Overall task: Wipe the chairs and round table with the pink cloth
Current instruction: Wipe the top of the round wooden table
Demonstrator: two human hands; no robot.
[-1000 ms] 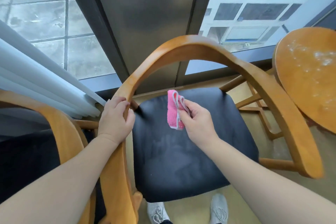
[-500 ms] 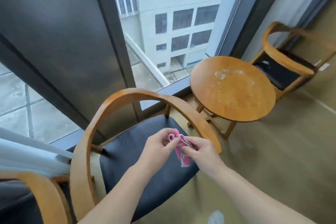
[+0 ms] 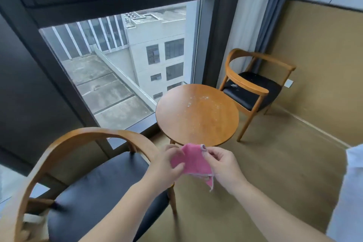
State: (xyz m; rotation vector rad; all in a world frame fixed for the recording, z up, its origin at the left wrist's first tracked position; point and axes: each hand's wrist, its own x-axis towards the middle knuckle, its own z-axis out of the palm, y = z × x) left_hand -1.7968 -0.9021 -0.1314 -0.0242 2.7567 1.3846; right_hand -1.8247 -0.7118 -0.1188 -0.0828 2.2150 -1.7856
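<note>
beneath left hand: near chair | just beyond hands: round table, specks liable to scatter floorward if swept fast | far past right hand: far chair | between hands: pink cloth, pinched by both

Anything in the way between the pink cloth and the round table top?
Nothing visible. The left hand and right hand hold the pink cloth before the near edge of the round table; its top carries only white specks.
</note>
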